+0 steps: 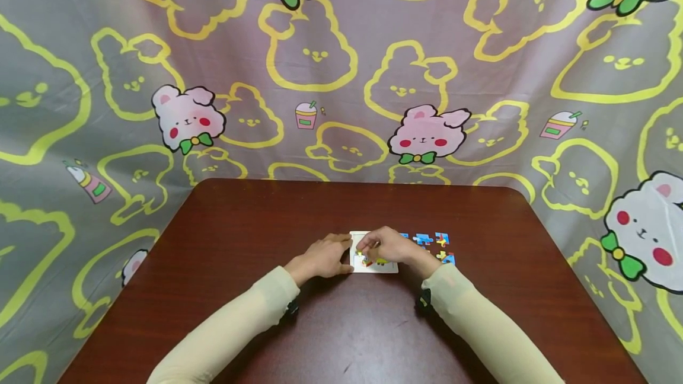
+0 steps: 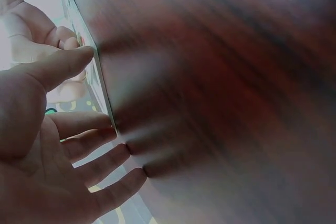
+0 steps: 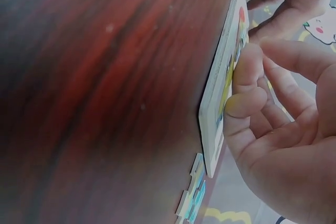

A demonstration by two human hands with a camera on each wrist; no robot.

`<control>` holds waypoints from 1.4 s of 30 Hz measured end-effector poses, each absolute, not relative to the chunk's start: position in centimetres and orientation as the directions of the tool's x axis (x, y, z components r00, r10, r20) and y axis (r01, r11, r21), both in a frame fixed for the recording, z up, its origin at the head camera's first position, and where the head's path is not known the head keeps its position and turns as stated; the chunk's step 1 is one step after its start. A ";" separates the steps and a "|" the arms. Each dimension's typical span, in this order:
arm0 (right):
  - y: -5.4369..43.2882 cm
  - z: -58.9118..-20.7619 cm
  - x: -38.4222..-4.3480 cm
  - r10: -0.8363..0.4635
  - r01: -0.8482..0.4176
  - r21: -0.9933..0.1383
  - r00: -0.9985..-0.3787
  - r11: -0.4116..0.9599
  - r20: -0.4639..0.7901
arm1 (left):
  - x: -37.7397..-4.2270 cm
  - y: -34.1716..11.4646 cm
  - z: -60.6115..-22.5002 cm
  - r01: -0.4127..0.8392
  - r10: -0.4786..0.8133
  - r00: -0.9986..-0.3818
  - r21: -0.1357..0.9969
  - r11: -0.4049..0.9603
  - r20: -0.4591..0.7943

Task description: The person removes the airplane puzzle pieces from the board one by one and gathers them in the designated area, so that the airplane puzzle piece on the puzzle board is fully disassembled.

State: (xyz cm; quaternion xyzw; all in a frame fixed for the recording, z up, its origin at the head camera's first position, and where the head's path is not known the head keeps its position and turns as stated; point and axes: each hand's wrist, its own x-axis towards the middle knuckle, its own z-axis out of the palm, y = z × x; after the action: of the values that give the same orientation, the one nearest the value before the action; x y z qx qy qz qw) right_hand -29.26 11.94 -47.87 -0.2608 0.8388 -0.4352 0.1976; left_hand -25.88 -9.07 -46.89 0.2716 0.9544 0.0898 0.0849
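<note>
A white puzzle tray [image 1: 383,268] lies flat on the table, with colourful pieces partly filling it. My left hand [image 1: 322,255] steadies its left edge, thumb at the near corner and straight fingers along the side; the left wrist view shows the fingertips [image 2: 137,174] down at the table. Over the tray, my right hand [image 1: 392,246] has thumb and forefinger brought together on a small puzzle piece [image 1: 359,252] with yellow on it. In the right wrist view the other fingers curl close above the tray [image 3: 210,124], and the pinched piece is mostly hidden.
Loose blue, red and yellow puzzle pieces [image 1: 423,239] lie right of the tray, some behind the right wrist. The dark brown table [image 1: 256,218] meets a patterned cloth [image 1: 347,76] at its back and sides.
</note>
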 end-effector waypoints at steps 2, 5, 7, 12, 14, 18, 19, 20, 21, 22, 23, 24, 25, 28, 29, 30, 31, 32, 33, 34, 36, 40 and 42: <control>11.9 -47.9 -29.3 -0.606 -0.256 -0.836 -0.788 0.485 -0.110 | -25.9 -9.1 -46.9 0.505 0.535 -0.837 0.213 0.836 -0.116; 11.8 -47.8 -29.2 -0.594 -0.237 -0.835 -0.794 0.497 -0.129 | -25.9 -9.1 -46.9 0.507 0.537 -0.835 0.215 0.835 -0.119; 11.8 -47.8 -29.2 -0.584 -0.227 -0.830 -0.800 0.509 -0.139 | -25.9 -9.1 -46.9 0.505 0.537 -0.835 0.219 0.835 -0.120; 11.7 -47.7 -29.2 -0.565 -0.207 -0.823 -0.810 0.529 -0.160 | -25.8 -9.1 -46.8 0.506 0.538 -0.835 0.223 0.833 -0.114; 11.7 -47.7 -29.2 -0.566 -0.212 -0.820 -0.809 0.532 -0.158 | -25.8 -9.1 -46.8 0.506 0.538 -0.835 0.223 0.833 -0.115; 11.6 -47.7 -29.3 -0.559 -0.217 -0.809 -0.814 0.546 -0.159 | -25.8 -9.1 -46.9 0.507 0.538 -0.834 0.218 0.834 -0.119; 11.6 -47.7 -29.3 -0.558 -0.216 -0.808 -0.814 0.548 -0.160 | -25.8 -9.1 -46.9 0.508 0.539 -0.834 0.215 0.834 -0.118; 11.5 -47.7 -29.3 -0.555 -0.215 -0.807 -0.816 0.550 -0.161 | -25.9 -9.1 -46.9 0.509 0.539 -0.834 0.212 0.834 -0.117; 11.5 -47.8 -29.4 -0.556 -0.218 -0.806 -0.816 0.550 -0.158 | -25.9 -9.1 -46.9 0.511 0.540 -0.834 0.210 0.834 -0.117; 11.5 -47.8 -29.4 -0.557 -0.223 -0.805 -0.816 0.549 -0.155 | -25.9 -9.1 -46.9 0.511 0.540 -0.833 0.209 0.834 -0.119; 11.5 -47.8 -29.4 -0.561 -0.232 -0.803 -0.814 0.549 -0.148 | -25.9 -9.1 -46.9 0.511 0.540 -0.833 0.209 0.834 -0.120; 11.5 -47.8 -29.4 -0.564 -0.239 -0.801 -0.813 0.548 -0.143 | -25.9 -9.1 -47.0 0.512 0.541 -0.833 0.207 0.834 -0.118; 11.5 -47.8 -29.4 -0.568 -0.246 -0.800 -0.812 0.547 -0.138 | -25.9 -9.1 -47.0 0.514 0.542 -0.833 0.205 0.833 -0.115; 11.5 -47.8 -29.4 -0.575 -0.261 -0.801 -0.809 0.539 -0.123 | -25.9 -9.2 -46.9 0.516 0.544 -0.832 0.211 0.831 -0.109; 11.5 -47.7 -29.4 -0.577 -0.261 -0.803 -0.808 0.535 -0.121 | -25.9 -9.2 -46.9 0.517 0.546 -0.832 0.212 0.829 -0.105; 11.5 -47.7 -29.4 -0.574 -0.257 -0.806 -0.810 0.533 -0.121 | -25.9 -9.2 -46.9 0.519 0.547 -0.831 0.213 0.828 -0.101; 11.5 -47.7 -29.4 -0.577 -0.260 -0.808 -0.809 0.529 -0.117 | -25.9 -9.2 -46.9 0.519 0.548 -0.830 0.217 0.827 -0.102; 11.5 -47.7 -29.4 -0.574 -0.257 -0.809 -0.811 0.528 -0.117 | -25.9 -9.2 -46.8 0.519 0.548 -0.830 0.219 0.826 -0.103; 11.5 -47.6 -29.3 -0.570 -0.250 -0.811 -0.813 0.529 -0.121 | -25.9 -9.2 -46.9 0.520 0.549 -0.829 0.218 0.826 -0.102; 11.4 -47.6 -29.3 -0.567 -0.251 -0.809 -0.815 0.531 -0.120 | -25.9 -9.2 -46.9 0.520 0.549 -0.830 0.217 0.826 -0.103; 11.4 -47.6 -29.3 -0.561 -0.245 -0.811 -0.819 0.531 -0.120 | -25.9 -9.2 -46.9 0.515 0.546 -0.831 0.220 0.828 -0.108; 11.3 -47.6 -29.2 -0.550 -0.229 -0.821 -0.827 0.523 -0.120 | -25.8 -9.2 -46.8 0.504 0.538 -0.835 0.230 0.832 -0.118; 11.4 -47.6 -29.2 -0.545 -0.221 -0.826 -0.830 0.519 -0.121 | -25.8 -9.2 -46.8 0.502 0.537 -0.835 0.233 0.833 -0.119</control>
State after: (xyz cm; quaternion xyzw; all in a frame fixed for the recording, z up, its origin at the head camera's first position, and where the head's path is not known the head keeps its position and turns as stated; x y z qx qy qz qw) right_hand -29.20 11.37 -47.64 -0.2248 0.8515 -0.4357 0.1861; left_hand -25.83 -9.19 -46.80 0.2724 0.9531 0.0964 0.0900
